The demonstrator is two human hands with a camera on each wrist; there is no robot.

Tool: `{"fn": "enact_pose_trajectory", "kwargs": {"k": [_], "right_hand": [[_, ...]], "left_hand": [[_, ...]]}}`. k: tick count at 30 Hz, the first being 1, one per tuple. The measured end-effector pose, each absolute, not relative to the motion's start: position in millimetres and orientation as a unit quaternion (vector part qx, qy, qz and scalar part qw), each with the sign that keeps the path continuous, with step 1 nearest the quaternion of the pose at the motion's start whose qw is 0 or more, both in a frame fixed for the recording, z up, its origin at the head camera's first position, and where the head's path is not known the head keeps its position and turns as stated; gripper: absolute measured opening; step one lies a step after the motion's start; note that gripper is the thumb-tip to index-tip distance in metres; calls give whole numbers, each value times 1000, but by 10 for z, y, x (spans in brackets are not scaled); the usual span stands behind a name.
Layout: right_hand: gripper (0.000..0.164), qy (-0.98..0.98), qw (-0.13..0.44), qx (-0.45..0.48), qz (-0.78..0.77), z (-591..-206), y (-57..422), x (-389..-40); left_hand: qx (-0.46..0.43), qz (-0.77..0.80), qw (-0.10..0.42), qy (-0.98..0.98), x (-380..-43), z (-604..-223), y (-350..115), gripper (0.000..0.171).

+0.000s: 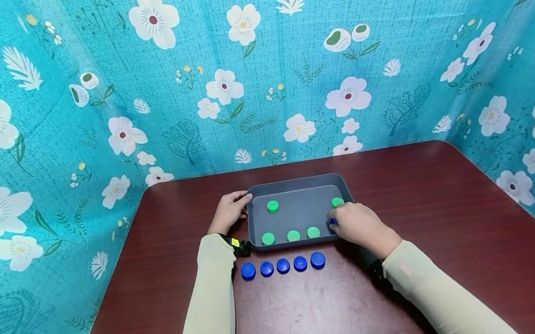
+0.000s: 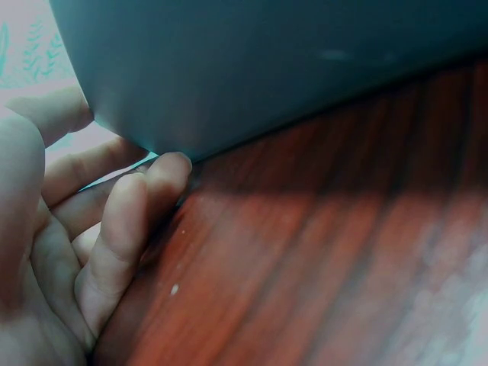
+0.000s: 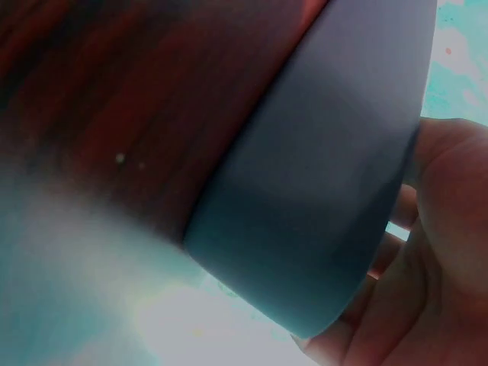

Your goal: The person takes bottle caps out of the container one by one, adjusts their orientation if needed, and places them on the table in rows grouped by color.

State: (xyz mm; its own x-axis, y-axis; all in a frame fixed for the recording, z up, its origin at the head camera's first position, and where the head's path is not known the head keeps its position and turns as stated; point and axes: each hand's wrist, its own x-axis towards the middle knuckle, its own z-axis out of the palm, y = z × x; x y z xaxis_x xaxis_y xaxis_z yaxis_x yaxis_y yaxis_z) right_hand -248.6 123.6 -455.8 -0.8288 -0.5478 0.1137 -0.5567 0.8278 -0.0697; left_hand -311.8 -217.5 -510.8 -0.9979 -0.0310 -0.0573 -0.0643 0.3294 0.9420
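Observation:
A grey rectangular tray (image 1: pixel 297 184) lies on the table with several green bottle caps (image 1: pixel 273 207) inside. At its left side my left hand (image 1: pixel 228 212) holds the rim, and in the left wrist view its lower fingers (image 2: pixel 126 221) bend against the outer wall. My right hand (image 1: pixel 361 228) reaches over the right rim and pinches a blue bottle cap (image 1: pixel 333 221) inside the tray, close to a green cap (image 1: pixel 337 201). In the right wrist view the tray's wall (image 3: pixel 305 175) hides the pinched cap and the fingertips.
Several blue bottle caps (image 1: pixel 283 265) stand in a row on the dark red wooden table (image 1: pixel 181 217), just in front of the tray. A turquoise flowered cloth (image 1: pixel 260 83) hangs behind the table and along both sides.

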Motion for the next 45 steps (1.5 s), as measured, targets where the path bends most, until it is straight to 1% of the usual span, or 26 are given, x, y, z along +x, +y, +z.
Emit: {"fn": "enact_pose_trajectory", "kwargs": {"k": [4,9,13,24,31,40,45], "right_hand": [[4,-956,41,283,58,-4548,1235,-2494],[15,-956,34,283,74,-4556,1229,-2498],[12,-956,30,284,73,-4563,1231,-2495],[5,-953,69,292,49,-4584,1254,-2485],[6,-946,102,305,44,-4593,1264,-2512],[6,-944,102,309,52,-4603,1288,-2520],[10,-944,86,313,57,-4604,1294,-2519]], "left_hand": [[-27,578,14,815,-3116,-5093,-2173,42],[-25,577,14,816,-3109,-5105,-2182,43],[-25,578,17,815,-3105,-5120,-2188,42],[-26,582,21,812,-3100,-5129,-2191,40],[-24,581,16,813,-3099,-5109,-2181,39],[-25,580,13,814,-3092,-5105,-2169,40],[-25,579,14,815,-3094,-5116,-2174,41]]}}
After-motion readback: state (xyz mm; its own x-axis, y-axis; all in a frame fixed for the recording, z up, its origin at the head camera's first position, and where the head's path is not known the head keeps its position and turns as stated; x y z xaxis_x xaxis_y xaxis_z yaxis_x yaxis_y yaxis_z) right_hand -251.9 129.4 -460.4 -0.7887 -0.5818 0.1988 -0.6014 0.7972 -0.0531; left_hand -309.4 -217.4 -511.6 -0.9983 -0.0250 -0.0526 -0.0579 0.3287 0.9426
